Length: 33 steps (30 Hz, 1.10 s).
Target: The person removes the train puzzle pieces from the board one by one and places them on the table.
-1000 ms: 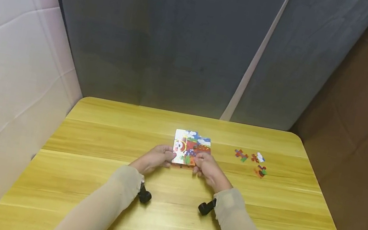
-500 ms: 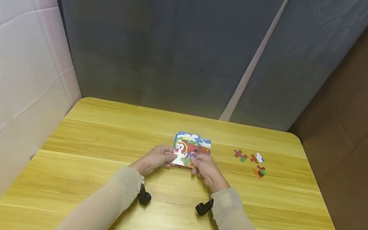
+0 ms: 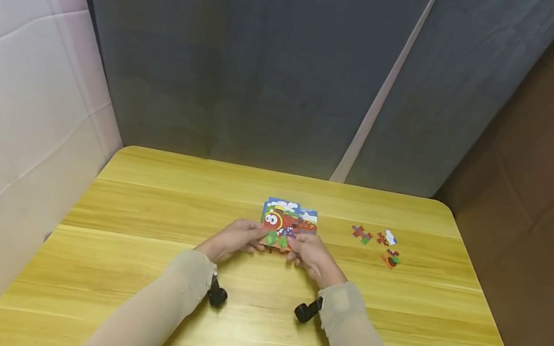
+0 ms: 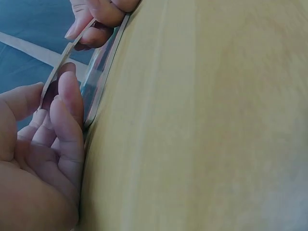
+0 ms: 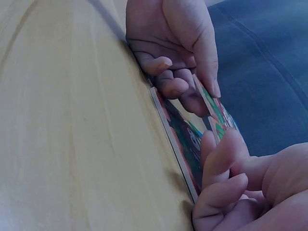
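Joined jigsaw pieces (image 3: 280,222), printed with a red, big-eyed character, are held up at the middle of the table. My left hand (image 3: 237,234) pinches their near left edge between thumb and fingers. The near right edge is pinched by my right hand (image 3: 315,255). Below them a flat picture board (image 3: 310,216) lies on the table, showing to the right of the held pieces. The right wrist view shows a gap between the raised pieces (image 5: 211,103) and the board (image 5: 175,132). A small step breaks their edge there.
On the right of the wooden table (image 3: 247,341) lie loose jigsaw pieces: a red and green one (image 3: 362,234), a red and white group (image 3: 388,238) and an orange and green one (image 3: 391,259). A grey curtain (image 3: 272,73) hangs behind the table's far edge.
The joined pieces have shifted slightly and changed tilt, so the white glare on their left side is gone. My right hand has moved a little to the left. The loose pieces have stayed put.
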Motion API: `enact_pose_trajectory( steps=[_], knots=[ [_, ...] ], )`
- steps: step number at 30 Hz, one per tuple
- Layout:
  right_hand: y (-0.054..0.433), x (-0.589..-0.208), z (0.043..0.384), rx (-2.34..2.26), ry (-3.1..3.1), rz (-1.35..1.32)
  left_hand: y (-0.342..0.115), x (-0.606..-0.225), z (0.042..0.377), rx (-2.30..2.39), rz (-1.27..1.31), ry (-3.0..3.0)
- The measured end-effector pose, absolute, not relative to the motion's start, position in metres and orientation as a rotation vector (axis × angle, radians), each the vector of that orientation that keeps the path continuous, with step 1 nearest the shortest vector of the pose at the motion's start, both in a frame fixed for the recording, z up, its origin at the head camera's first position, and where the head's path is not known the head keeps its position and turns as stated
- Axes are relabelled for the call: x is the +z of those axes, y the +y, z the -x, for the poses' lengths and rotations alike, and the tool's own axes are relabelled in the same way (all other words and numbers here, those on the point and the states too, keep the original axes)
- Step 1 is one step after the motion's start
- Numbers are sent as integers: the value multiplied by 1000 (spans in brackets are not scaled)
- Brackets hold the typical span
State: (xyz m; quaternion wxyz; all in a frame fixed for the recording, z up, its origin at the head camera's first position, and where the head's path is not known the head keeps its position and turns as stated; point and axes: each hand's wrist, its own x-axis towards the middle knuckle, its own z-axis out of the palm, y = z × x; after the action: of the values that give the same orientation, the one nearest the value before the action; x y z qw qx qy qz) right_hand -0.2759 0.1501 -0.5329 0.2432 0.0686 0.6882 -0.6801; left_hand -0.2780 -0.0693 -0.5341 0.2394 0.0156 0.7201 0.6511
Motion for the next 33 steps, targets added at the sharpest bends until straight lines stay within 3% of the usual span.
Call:
enact_pose_trajectory(
  steps=[24,33],
  knots=[
    [149,-538,274,-1884,1886,-102,-68,-535,274,1823,15,1983],
    [142,-533,272,-1927,1936,-209,-65,-534,273,1860,16,1960]
  ],
)
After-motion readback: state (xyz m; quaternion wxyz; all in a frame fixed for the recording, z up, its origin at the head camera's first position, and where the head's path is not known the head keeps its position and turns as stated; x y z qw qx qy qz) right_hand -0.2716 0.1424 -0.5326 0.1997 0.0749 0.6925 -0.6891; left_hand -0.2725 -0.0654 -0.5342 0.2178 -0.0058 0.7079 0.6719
